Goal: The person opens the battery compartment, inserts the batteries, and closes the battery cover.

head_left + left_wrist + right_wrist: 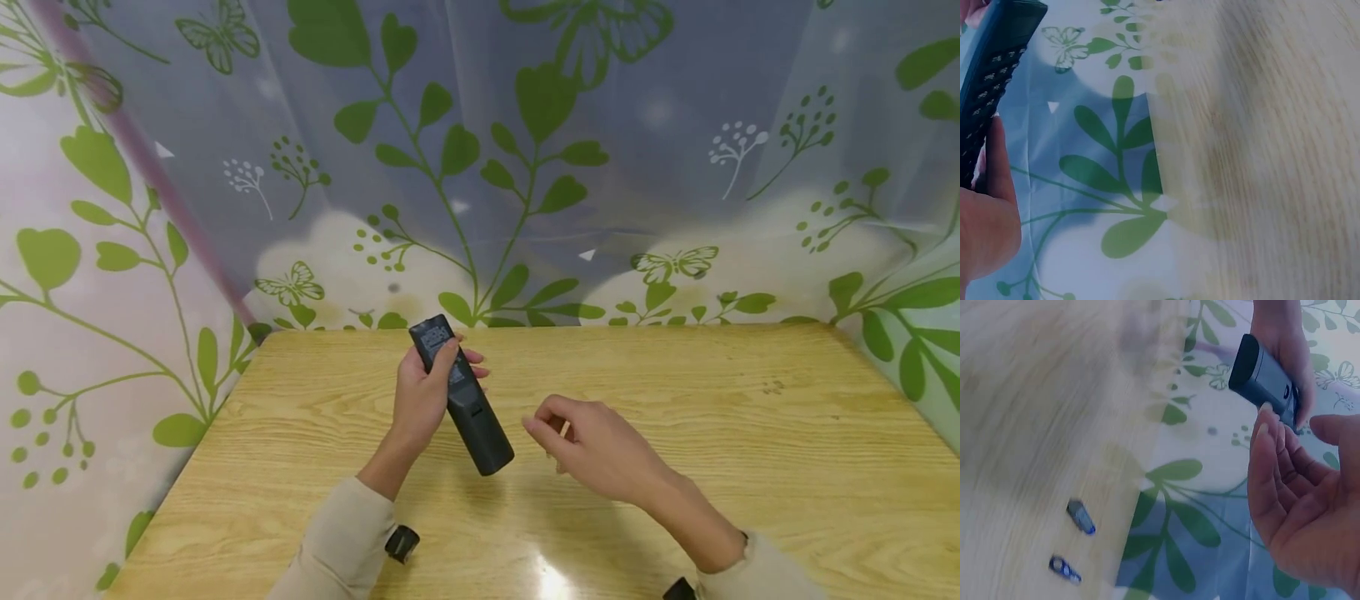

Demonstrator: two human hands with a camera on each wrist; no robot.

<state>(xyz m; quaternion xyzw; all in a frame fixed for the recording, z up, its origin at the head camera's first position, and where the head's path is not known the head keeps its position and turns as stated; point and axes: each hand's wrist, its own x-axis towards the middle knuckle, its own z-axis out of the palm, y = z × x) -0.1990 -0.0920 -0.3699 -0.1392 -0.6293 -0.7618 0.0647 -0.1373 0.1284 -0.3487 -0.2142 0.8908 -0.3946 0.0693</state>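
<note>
A black remote control (pixel 480 429) is held at a slant above the wooden table, its labelled back toward the head camera. My left hand (pixel 423 392) grips its upper half, with the thumb across the label and the fingers wrapped behind. Rows of buttons show on the remote's front (pixel 988 94) in the left wrist view. My right hand (pixel 600 446) hovers to the right of the remote's lower end. In the right wrist view its fingers (pixel 1266 481) are loosely bent, the thumb stands apart, and nothing lies between them.
Two small dark cylindrical things that look like batteries, one (pixel 1080 517) near the other (pixel 1064 569), lie on the table in the right wrist view. The wooden table (pixel 712 400) meets a leaf-patterned curtain (pixel 480 208) at its back edge.
</note>
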